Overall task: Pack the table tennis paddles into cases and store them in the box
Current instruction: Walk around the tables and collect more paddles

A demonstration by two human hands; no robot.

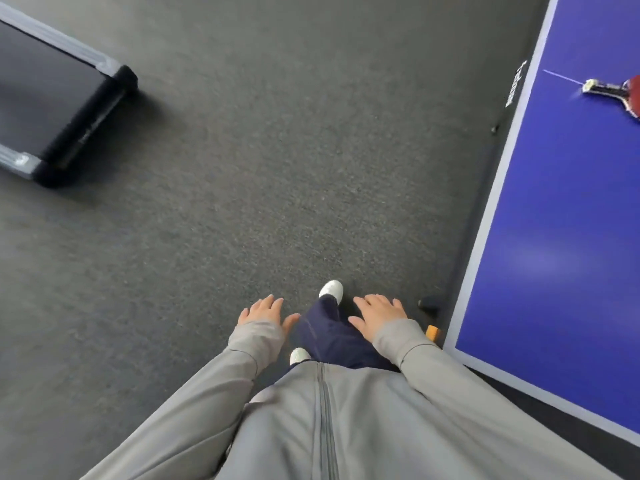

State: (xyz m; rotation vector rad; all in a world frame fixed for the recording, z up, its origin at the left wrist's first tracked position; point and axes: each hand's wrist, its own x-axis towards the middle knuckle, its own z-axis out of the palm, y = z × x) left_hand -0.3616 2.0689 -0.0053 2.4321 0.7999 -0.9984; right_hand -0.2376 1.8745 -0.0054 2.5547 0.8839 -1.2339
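Item: one table tennis paddle (614, 92), red-faced with a dark handle and a pale butt end, lying flat on the blue table (554, 244) at the far right of the view; the frame edge cuts off the blade. Long axis: roughly crosswise to the table's near side edge, handle end towards that edge and the person, blade away. Left hand (265, 315): fingers straight and spread, palm down, holding nothing. Right hand (379, 318): likewise relaxed and empty, thumb out. Both hover in front of the grey jacket, over the dark floor (277, 150), well apart from the paddle. Bearing: the paddle lies ahead and to the right of both hands; the right hand is the nearer and would probably meet the handle first. Cases and box: not in view. Also present: a black treadmill (52, 98) at far left. Task status, by estimate: the opening stage, nothing picked up.
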